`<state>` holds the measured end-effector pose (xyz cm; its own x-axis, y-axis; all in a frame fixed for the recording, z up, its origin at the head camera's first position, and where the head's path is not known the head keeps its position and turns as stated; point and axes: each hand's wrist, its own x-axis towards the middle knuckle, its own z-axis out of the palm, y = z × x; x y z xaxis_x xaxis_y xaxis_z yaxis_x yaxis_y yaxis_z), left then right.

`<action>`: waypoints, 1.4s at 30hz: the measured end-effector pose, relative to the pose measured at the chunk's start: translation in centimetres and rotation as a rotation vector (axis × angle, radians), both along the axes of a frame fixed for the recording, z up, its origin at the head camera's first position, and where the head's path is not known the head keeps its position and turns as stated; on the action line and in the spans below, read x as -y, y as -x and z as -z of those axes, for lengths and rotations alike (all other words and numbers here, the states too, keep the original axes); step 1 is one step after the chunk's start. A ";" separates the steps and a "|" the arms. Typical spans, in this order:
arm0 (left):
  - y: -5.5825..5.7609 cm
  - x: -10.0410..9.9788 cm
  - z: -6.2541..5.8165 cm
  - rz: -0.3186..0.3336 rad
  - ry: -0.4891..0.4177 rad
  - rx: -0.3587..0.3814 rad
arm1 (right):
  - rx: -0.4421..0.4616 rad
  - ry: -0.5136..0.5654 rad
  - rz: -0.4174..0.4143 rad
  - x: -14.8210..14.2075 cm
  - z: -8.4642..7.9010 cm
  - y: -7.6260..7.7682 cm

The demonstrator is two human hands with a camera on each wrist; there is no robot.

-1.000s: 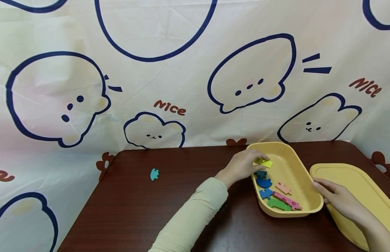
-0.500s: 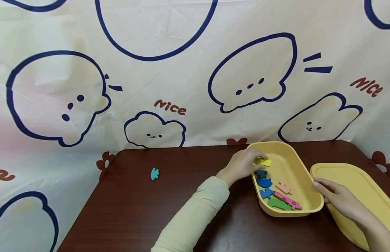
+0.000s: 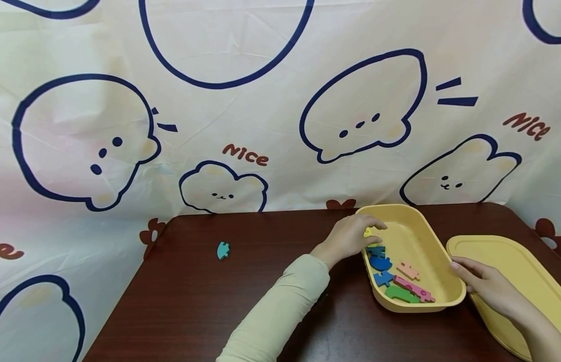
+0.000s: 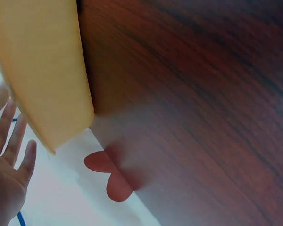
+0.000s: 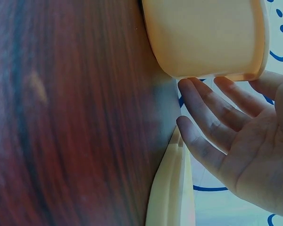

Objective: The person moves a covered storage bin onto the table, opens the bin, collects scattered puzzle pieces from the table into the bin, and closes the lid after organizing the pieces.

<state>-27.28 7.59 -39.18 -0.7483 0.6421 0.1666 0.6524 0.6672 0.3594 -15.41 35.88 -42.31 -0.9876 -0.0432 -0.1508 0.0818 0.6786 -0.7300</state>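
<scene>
My left hand [image 3: 345,236] reaches over the left rim of a yellow plastic box [image 3: 411,239], thumb and fingers apart. A yellow puzzle piece [image 3: 370,233] lies in the box just under those fingers, partly hidden by them. Along the same side sit a dark teal piece [image 3: 377,252], a round-edged blue piece [image 3: 380,263] and another blue piece [image 3: 383,278]. Pink [image 3: 413,288], green [image 3: 401,294] and salmon [image 3: 408,270] pieces lie near the front. My right hand [image 3: 495,289] holds the box's right rim, thumb on top and fingers against the outer wall.
A flat yellow lid [image 3: 511,256] lies right of the box, partly under my right arm. One turquoise puzzle piece [image 3: 223,250] rests by itself on the left of the dark wooden table [image 3: 180,301]. A printed cloth [image 3: 280,120] hangs behind the table.
The yellow puzzle piece, earlier between my left thumb and fingers, has been let go and lies lower in the box. My right hand and the box have stayed put.
</scene>
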 end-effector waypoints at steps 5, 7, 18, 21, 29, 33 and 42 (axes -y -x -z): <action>-0.1 0.1 -0.1 0.010 -0.012 -0.019 | 0.000 0.008 0.002 -0.1 0.1 0.0; -0.2 0.2 -0.2 0.001 -0.020 -0.030 | 0.003 0.010 0.005 -0.2 0.2 0.0; -1.0 1.4 -1.2 -0.033 -0.070 -0.057 | -0.003 0.007 0.005 -0.2 -0.1 0.0; -1.2 1.8 -1.4 -0.035 -0.086 -0.061 | -0.005 0.001 0.007 -0.2 -0.2 0.0; -2.0 3.3 -1.5 -0.033 -0.090 -0.080 | 0.023 0.006 0.008 0.1 0.0 -0.1; -2.4 4.1 -1.7 -0.015 -0.081 -0.097 | 0.032 0.013 0.010 0.1 0.1 -0.1; -2.5 6.7 -1.4 -0.039 -0.110 -0.089 | 0.022 0.019 0.004 0.1 -0.1 -0.1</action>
